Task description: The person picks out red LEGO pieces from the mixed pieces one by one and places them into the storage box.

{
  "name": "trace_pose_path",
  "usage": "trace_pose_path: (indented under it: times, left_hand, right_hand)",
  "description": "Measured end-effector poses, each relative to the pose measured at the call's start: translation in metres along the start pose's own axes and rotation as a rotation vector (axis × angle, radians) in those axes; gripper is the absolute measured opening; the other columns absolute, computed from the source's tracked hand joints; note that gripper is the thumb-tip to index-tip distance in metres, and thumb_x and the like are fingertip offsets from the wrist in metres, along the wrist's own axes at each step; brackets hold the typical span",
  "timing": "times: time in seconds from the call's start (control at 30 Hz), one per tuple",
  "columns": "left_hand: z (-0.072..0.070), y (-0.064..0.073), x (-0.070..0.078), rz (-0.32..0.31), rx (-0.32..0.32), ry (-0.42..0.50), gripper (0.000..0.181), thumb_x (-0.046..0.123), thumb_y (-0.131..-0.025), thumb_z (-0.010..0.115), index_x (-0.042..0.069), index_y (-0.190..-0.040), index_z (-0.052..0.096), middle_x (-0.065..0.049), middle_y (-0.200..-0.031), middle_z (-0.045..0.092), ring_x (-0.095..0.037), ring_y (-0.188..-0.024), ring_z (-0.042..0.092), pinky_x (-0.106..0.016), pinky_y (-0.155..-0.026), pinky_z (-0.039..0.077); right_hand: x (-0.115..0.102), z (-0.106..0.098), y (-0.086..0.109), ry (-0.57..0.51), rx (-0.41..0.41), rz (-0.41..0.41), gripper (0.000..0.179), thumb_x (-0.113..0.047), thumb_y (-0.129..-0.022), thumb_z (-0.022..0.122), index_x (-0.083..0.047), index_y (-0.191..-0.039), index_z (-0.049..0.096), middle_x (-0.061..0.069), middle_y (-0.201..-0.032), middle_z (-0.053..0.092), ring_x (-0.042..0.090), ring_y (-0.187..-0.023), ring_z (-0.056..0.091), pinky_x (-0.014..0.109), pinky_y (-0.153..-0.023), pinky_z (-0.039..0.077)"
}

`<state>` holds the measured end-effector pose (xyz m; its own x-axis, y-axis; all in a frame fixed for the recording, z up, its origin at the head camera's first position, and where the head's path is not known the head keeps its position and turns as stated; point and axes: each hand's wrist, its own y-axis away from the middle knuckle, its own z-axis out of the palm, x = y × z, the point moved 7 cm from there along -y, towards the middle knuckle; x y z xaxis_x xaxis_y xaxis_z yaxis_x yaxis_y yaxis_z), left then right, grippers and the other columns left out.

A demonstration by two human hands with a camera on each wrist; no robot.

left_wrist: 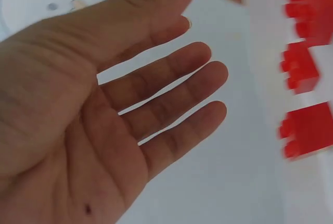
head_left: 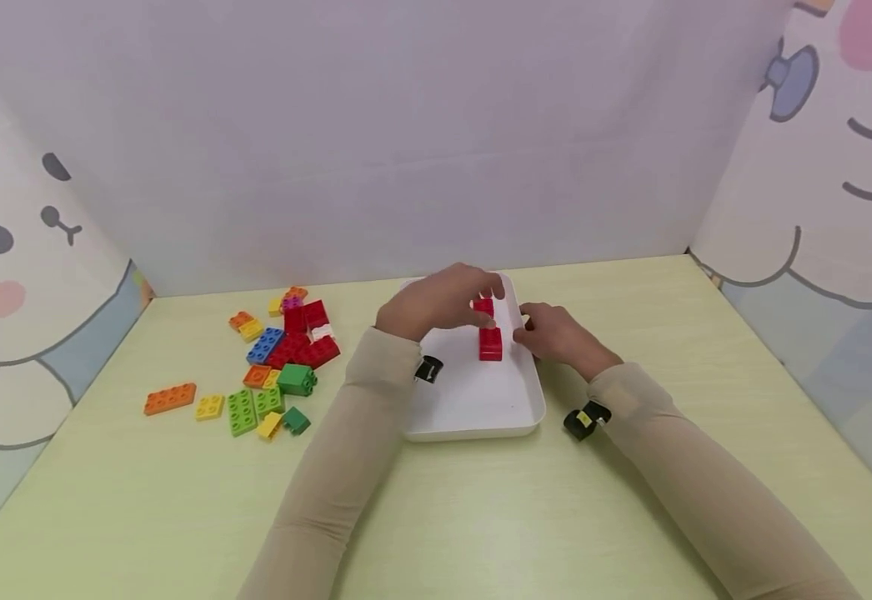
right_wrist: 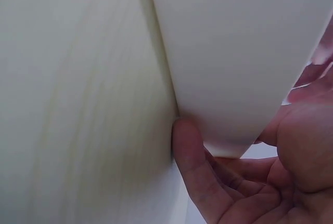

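A white tray lies on the table with red bricks along its right side. Over the tray hangs my left hand, its fingers spread and loosely bent. In the left wrist view the left palm holds nothing, and red studded bricks stand apart from its fingertips. My right hand holds the tray's right side. The right wrist view shows one fingertip low against the tray's outer wall and the thumb up by the rim.
Left of the tray, several loose bricks lie on the table: red bricks, a blue brick, green bricks, lime bricks, yellow bricks and orange bricks. A pale curtain stands behind the table.
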<state>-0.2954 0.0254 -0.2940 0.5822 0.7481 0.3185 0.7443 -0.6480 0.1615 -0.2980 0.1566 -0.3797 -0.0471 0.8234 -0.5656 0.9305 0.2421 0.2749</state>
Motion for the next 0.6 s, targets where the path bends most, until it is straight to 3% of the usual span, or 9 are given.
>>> trace_pose_path:
  times: [0.1,0.2,0.6]
  left_hand:
    - [-0.020,0.015,0.003,0.001,0.065,0.020,0.039,0.023,-0.097,0.071,0.014,-0.134,0.061,-0.004,-0.128,0.063,-0.021,-0.120,0.056,-0.032,-0.095,0.050]
    - [-0.031,0.024,0.007,0.006,0.099,0.035,0.038,0.024,-0.098,0.069,0.013,-0.133,0.061,-0.005,-0.125,0.063,-0.022,-0.119,0.057,-0.033,-0.095,0.051]
    - [-0.039,0.043,0.014,-0.031,0.099,0.018,0.042,0.023,-0.097,0.071,0.015,-0.136,0.060,-0.004,-0.126,0.062,-0.021,-0.115,0.059,-0.028,-0.086,0.055]
  right_hand:
    - [0.001,-0.001,0.000,-0.005,0.000,0.012,0.052,-0.019,-0.103,0.052,0.004,-0.149,0.039,0.024,-0.123,0.060,0.030,-0.093,0.063,0.040,-0.082,0.057]
    - [0.002,-0.001,-0.001,0.000,0.001,0.026,0.054,-0.020,-0.104,0.053,0.002,-0.150,0.038,0.024,-0.125,0.060,0.031,-0.094,0.062,0.042,-0.084,0.056]
    - [0.002,0.000,-0.002,0.020,-0.001,0.027,0.054,-0.020,-0.103,0.053,0.003,-0.150,0.038,0.026,-0.127,0.059,0.032,-0.097,0.062,0.044,-0.086,0.057]
